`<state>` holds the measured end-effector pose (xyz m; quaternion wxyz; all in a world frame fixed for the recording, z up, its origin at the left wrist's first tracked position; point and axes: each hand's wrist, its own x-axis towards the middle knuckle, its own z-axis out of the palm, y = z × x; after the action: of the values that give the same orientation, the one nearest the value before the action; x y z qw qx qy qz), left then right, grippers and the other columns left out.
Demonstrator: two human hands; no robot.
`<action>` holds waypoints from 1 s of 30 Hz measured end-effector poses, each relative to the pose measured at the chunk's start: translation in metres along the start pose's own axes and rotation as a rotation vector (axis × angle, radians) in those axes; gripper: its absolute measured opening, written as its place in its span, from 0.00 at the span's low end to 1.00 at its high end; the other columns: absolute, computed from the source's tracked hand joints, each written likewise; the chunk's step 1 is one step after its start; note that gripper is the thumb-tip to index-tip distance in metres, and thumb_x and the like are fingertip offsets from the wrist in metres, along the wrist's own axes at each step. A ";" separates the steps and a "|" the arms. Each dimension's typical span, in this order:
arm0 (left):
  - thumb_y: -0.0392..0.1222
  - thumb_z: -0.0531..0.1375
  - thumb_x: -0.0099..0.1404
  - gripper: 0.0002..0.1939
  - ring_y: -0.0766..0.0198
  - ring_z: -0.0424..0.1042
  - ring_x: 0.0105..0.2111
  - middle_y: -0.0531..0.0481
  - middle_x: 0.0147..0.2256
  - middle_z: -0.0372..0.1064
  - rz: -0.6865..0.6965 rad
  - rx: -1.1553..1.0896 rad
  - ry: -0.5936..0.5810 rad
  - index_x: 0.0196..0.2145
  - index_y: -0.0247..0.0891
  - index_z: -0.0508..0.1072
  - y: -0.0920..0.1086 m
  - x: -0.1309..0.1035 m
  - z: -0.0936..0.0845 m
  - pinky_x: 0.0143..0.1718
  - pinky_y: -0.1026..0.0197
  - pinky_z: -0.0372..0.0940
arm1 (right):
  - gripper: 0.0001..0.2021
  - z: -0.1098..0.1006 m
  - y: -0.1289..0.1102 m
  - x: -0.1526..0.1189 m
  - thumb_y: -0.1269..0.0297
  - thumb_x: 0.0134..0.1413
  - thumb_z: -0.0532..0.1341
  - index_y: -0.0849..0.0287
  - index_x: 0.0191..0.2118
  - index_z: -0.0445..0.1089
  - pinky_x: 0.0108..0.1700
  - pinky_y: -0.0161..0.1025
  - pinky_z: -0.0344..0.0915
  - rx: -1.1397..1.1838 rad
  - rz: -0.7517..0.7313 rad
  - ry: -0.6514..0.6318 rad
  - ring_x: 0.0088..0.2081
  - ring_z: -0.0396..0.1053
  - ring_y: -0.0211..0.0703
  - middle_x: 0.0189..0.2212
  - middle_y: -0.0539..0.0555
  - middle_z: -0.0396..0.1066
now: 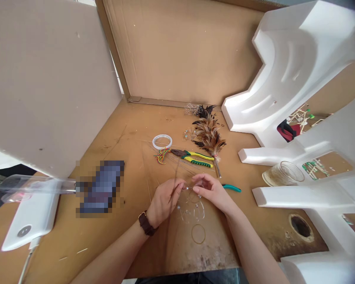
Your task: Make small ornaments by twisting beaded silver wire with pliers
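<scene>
Dark clothing (189,276) shows at the near edge, and our two forearms (115,252) come in over the brown tabletop (213,254) from the near left and near right. A thin yellowish band (198,243) lies between them. Just beyond it, the clear beaded strand (197,205) hangs in loops between our hands. Our left hand (167,199), with a dark bracelet (148,224) at its wrist, pinches the strand between thumb and forefinger. Our right hand (211,191) is half curled beside it, thumb and fingers at the strand; we cannot tell whether they grip it.

To the left we see a white device (43,215) with a cable (26,266) and a blurred, dark rectangular object (102,187). To the right, a round hole (300,227) shows in the wood, and a teal-handled tool (232,188) is partly hidden by our right hand. Farther right, a clear glass (282,173) stands among the arms of a white moulded plastic frame (284,106).

Beyond our hands lie yellow-and-green-handled pliers (197,159), multicoloured cords (162,155) touching a white ring-shaped roll (162,135), and to the right a brown feather duster (208,130). Fine tangled wire (193,109) lies at its far end, near the cardboard panel (192,51).
</scene>
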<state>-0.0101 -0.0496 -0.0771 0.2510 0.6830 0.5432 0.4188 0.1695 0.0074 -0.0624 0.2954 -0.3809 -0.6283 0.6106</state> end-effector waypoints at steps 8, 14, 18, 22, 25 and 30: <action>0.39 0.47 0.67 0.11 0.64 0.67 0.33 0.49 0.32 0.67 -0.025 0.059 0.035 0.34 0.38 0.68 0.004 -0.002 0.000 0.36 0.63 0.61 | 0.23 0.004 -0.006 -0.006 0.62 0.46 0.64 0.55 0.50 0.62 0.49 0.43 0.63 0.008 0.020 -0.246 0.48 0.65 0.43 0.49 0.55 0.67; 0.37 0.47 0.67 0.10 0.64 0.66 0.34 0.47 0.34 0.65 0.023 0.111 0.060 0.35 0.37 0.67 0.007 0.000 -0.001 0.36 0.63 0.61 | 0.18 0.006 0.000 -0.005 0.59 0.51 0.60 0.58 0.48 0.64 0.44 0.42 0.66 -0.055 0.008 -0.168 0.43 0.69 0.42 0.42 0.56 0.72; 0.37 0.46 0.67 0.11 0.64 0.66 0.31 0.49 0.30 0.66 0.021 0.101 0.051 0.34 0.38 0.67 0.006 -0.003 0.002 0.33 0.63 0.60 | 0.14 0.011 0.005 -0.003 0.57 0.52 0.59 0.58 0.43 0.66 0.43 0.41 0.66 -0.091 -0.051 -0.122 0.41 0.70 0.42 0.38 0.55 0.73; 0.37 0.46 0.67 0.11 0.65 0.66 0.29 0.50 0.28 0.67 0.030 0.097 0.050 0.34 0.37 0.67 0.007 -0.006 0.005 0.32 0.64 0.60 | 0.12 0.017 0.010 -0.002 0.55 0.55 0.56 0.58 0.38 0.67 0.40 0.40 0.67 -0.052 -0.073 -0.089 0.35 0.72 0.41 0.31 0.53 0.74; 0.36 0.46 0.67 0.11 0.65 0.67 0.29 0.49 0.29 0.68 0.061 0.128 0.050 0.35 0.37 0.68 0.008 -0.007 0.005 0.32 0.64 0.60 | 0.13 0.019 0.013 -0.002 0.54 0.56 0.54 0.58 0.38 0.67 0.36 0.38 0.68 -0.126 -0.074 -0.018 0.30 0.71 0.40 0.27 0.51 0.73; 0.36 0.47 0.67 0.11 0.63 0.68 0.31 0.48 0.30 0.69 0.079 0.184 0.045 0.36 0.37 0.68 0.008 -0.005 0.003 0.33 0.63 0.61 | 0.13 0.013 0.017 0.001 0.54 0.57 0.53 0.57 0.40 0.68 0.40 0.39 0.67 -0.307 -0.121 0.059 0.35 0.71 0.41 0.33 0.53 0.73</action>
<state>-0.0034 -0.0568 -0.0741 0.1582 0.7147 0.5575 0.3917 0.1601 0.0009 -0.0808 0.2883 -0.4007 -0.7273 0.4768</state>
